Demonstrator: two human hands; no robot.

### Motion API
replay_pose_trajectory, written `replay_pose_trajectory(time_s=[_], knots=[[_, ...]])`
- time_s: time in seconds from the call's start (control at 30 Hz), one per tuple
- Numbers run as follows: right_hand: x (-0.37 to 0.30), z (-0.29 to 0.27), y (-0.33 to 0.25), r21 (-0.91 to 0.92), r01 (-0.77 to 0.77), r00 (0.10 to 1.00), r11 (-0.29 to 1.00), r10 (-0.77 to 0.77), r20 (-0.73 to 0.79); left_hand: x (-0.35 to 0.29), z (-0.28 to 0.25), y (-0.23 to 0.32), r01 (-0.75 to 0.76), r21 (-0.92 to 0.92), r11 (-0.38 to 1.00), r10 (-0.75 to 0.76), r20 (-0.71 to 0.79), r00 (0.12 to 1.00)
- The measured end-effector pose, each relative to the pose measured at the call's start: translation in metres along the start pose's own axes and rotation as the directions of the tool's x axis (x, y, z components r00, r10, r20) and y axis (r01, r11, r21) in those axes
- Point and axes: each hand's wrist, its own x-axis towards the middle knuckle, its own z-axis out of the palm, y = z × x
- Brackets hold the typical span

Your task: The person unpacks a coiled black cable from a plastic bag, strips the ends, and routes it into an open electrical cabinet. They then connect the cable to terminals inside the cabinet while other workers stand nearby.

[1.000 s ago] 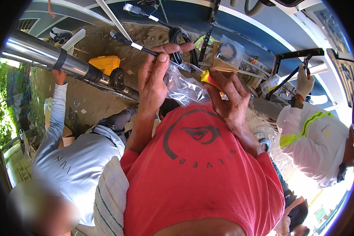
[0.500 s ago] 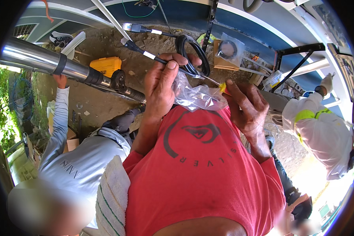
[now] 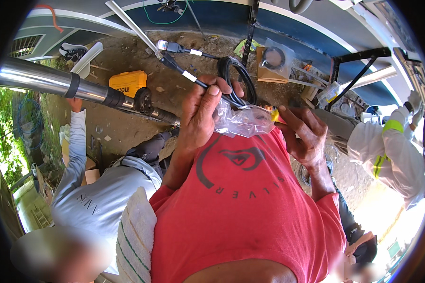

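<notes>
My left hand [image 3: 200,111] is closed, thumb and fingers pinching a coiled black cable [image 3: 225,70] in front of my chest. Two ends of the cable stick out to the upper left, each with a plug and a white label band; a clear-ended plug [image 3: 162,45] shows on one. A crumpled clear plastic bag [image 3: 243,122] hangs under the coil, between my two hands. The fingers of my right hand [image 3: 304,132] are closed on a screwdriver [image 3: 276,115] with a yellow and red handle, its tip end close to the bag. Its shaft hardly shows.
A thick metal pole [image 3: 42,80] slants in from the left, gripped by a co-worker in grey [image 3: 104,188]. Another co-worker in white [image 3: 382,146] is at the right. A yellow case [image 3: 128,82] lies on the dirt floor. A bagged cable [image 3: 273,57] lies on cardboard ahead.
Both hands have shifted slightly right, the cable and bag with them. The screwdriver's shaft, plain before, now barely shows. At the right, the co-worker in white has moved their arms.
</notes>
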Motion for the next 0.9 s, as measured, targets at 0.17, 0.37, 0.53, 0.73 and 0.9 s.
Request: replay_pose_trajectory(time_s=[0.17, 0.37, 0.53, 0.73, 0.9], knots=[[0.015, -0.016, -0.008, -0.041, -0.025, 0.986, 0.999, 0.031, 0.162, 0.006, -0.007, -0.005, -0.042, 0.174, 0.984, 0.03, 0.073, 0.997], [0.04, -0.033, -0.02, -0.097, 0.085, 0.945, 0.992, -0.049, 0.323, 0.0, -0.014, -0.002, -0.003, 0.357, 0.934, -0.036, 0.101, 0.994], [0.045, -0.048, -0.019, -0.083, 0.148, 0.873, 0.985, -0.091, 0.479, -0.01, -0.015, -0.009, 0.001, 0.417, 0.909, -0.073, 0.158, 0.985], [0.057, -0.096, -0.004, -0.169, 0.061, 0.828, 0.984, 0.045, 0.559, -0.016, -0.01, 0.011, 0.042, 0.316, 0.948, 0.012, -0.166, 0.986], [0.053, -0.109, -0.001, 0.049, -0.11, 0.941, 0.993, 0.089, 0.326, -0.017, 0.002, 0.022, 0.031, 0.285, 0.958, 0.03, -0.209, 0.978]])
